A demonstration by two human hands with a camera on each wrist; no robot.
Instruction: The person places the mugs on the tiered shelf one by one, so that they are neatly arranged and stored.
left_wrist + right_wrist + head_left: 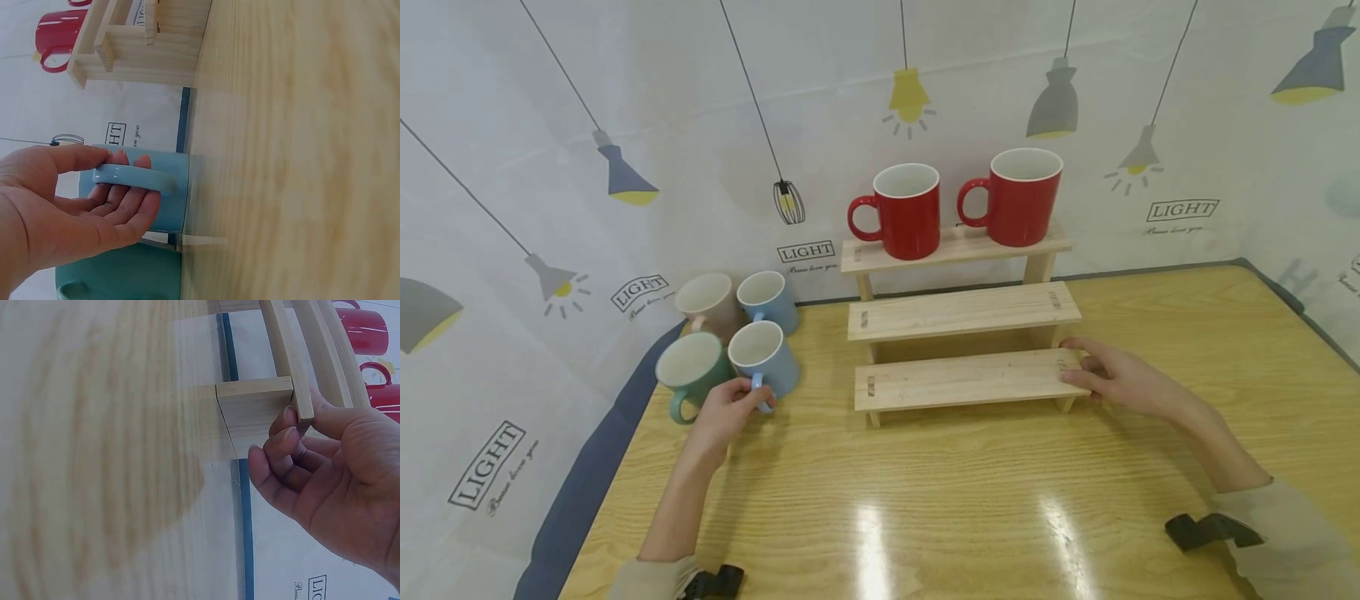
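My left hand is at the front light-blue mug, its fingers curled through and around the handle. That mug stands upright on the table. Beside it on the left is a green mug, with a beige mug and a second light-blue mug behind. My right hand pinches the right end of the lowest step of a three-tier wooden rack, thumb on top and fingers below. In the right wrist view the board's end lies between thumb and fingers.
Two red mugs stand on the rack's top step, handles to the left. The middle step and lowest step hold no mugs. A white printed cloth hangs behind the wooden table.
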